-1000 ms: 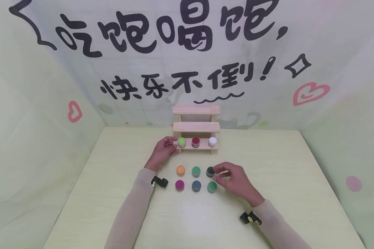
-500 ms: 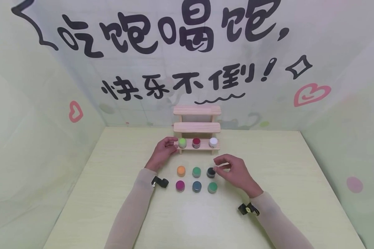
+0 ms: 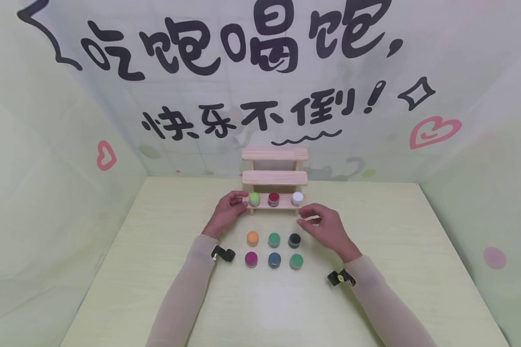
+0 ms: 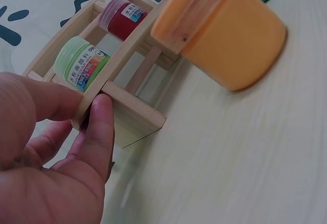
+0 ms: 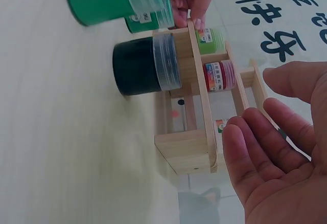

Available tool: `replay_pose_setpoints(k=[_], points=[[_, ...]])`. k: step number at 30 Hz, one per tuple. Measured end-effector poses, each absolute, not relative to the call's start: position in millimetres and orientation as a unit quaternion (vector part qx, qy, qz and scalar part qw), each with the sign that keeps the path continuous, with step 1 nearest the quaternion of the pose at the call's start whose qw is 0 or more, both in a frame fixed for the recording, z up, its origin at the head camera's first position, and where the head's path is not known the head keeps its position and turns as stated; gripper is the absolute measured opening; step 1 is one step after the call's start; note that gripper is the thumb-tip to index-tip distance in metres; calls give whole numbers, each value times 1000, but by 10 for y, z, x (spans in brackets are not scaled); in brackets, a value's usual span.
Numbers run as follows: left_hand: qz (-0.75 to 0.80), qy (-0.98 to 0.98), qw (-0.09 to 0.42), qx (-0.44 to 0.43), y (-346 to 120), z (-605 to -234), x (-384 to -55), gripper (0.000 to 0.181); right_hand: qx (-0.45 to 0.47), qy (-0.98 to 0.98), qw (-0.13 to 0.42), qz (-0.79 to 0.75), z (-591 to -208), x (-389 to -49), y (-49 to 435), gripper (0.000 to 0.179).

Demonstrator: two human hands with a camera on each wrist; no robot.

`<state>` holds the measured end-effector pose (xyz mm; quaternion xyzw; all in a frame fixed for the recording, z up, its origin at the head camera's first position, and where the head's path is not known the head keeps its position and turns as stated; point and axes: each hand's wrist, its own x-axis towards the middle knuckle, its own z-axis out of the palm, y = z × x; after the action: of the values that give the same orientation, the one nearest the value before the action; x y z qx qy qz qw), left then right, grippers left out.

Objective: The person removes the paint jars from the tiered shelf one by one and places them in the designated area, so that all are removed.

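Observation:
My left hand (image 3: 226, 214) pinches the left end of the lowest step of a small three-step wooden rack (image 3: 274, 178); the left wrist view shows its thumb and fingers on that step. On this step stand a light green paint jar (image 3: 254, 199), a dark red paint jar (image 3: 273, 199) and a white paint jar (image 3: 297, 198). My right hand (image 3: 327, 229) hovers just right of the white jar, fingers loosely bent and holding nothing. From the right wrist, its fingers largely hide the white jar. A black paint jar (image 3: 294, 240) stands below that hand on the table.
In front of the rack, more jars form two rows: orange (image 3: 253, 238), green (image 3: 274, 240), purple (image 3: 251, 260), blue (image 3: 274, 260) and another green jar (image 3: 296, 261). Behind the rack hangs a printed cloth backdrop (image 3: 178, 159).
My right hand has moved away from the black jar, up toward the rack's right end beside the white jar. The black jar stays on the table. My left hand keeps its place.

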<state>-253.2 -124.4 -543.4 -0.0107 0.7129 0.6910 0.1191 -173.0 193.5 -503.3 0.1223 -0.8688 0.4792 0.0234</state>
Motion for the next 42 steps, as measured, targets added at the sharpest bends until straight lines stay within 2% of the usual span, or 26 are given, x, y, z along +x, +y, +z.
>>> replay_pose_setpoints(k=[9,16,32,42], points=[[692,712,121,-11,-1256,-5438,-2526,35,99,-861,58,495,-4980,-1944,1954,24],[697,708,118,-12,-1250,-5425,-2525,36,75,-867,74,488,-4971,-2113,1961,28],[689,716,115,-14,-1238,-5427,-2525,35,64,-876,29,477,-5036,-2291,1884,47],[687,717,116,-14,-1236,-5424,-2517,35,59,-882,25,467,-5009,-2257,1875,42]])
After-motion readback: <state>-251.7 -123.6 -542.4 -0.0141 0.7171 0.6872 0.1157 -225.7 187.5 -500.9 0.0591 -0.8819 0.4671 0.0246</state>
